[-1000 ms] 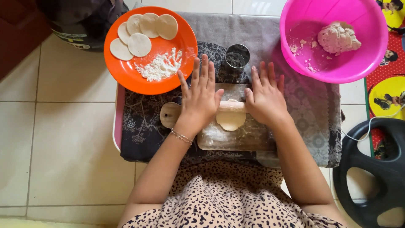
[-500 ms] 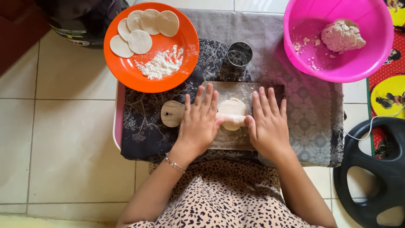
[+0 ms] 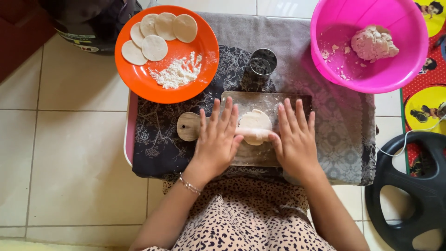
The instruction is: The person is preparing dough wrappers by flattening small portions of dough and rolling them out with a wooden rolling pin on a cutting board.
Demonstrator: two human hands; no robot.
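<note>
A wooden board (image 3: 283, 101) with a round handle lies on a patterned cloth (image 3: 344, 125). On it sits a flattened round of pale dough (image 3: 254, 120). A thin rolling pin (image 3: 255, 135) lies across the dough's near edge. My left hand (image 3: 216, 142) presses flat on the pin's left end, fingers spread. On its right end my right hand (image 3: 295, 139) presses in the same way. Most of the pin is hidden under my palms.
An orange plate (image 3: 206, 69) at back left holds several cut dough discs (image 3: 155, 46) and loose flour (image 3: 176, 72). A round metal cutter (image 3: 263, 62) stands behind the board. A pink bowl (image 3: 325, 28) holds a dough lump (image 3: 374, 42). A black weight plate (image 3: 409, 200) lies at right.
Both hands and the rolling pin have rolled toward me across the dough, from its middle to its near edge.
</note>
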